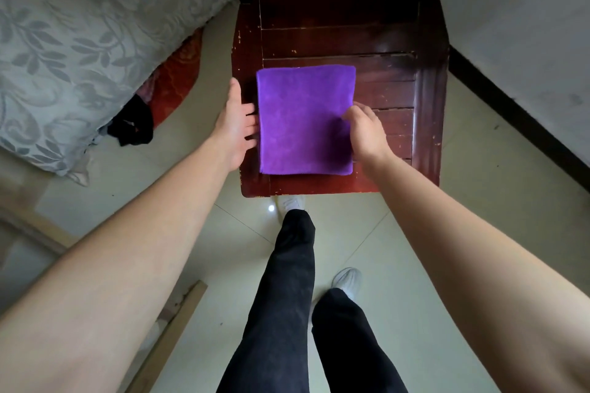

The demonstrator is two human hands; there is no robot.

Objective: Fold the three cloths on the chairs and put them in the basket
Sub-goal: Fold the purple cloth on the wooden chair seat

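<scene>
A purple cloth (305, 118) lies flat as a folded rectangle on the front part of a dark red wooden chair seat (399, 41). My left hand (234, 124) is at the cloth's left edge, palm open, its fingertips touching or slipping under that edge. At the right edge, my right hand (365, 131) rests on the cloth with its fingers curled and pinched on the fabric. No basket and no other cloths are in view.
A bed with a grey leaf-patterned cover (79, 41) stands to the left. Dark clothing (132, 124) lies on the floor beside it. A pale wall with a dark skirting (517, 124) runs on the right. My legs in black trousers (287, 297) stand on the tiled floor before the chair.
</scene>
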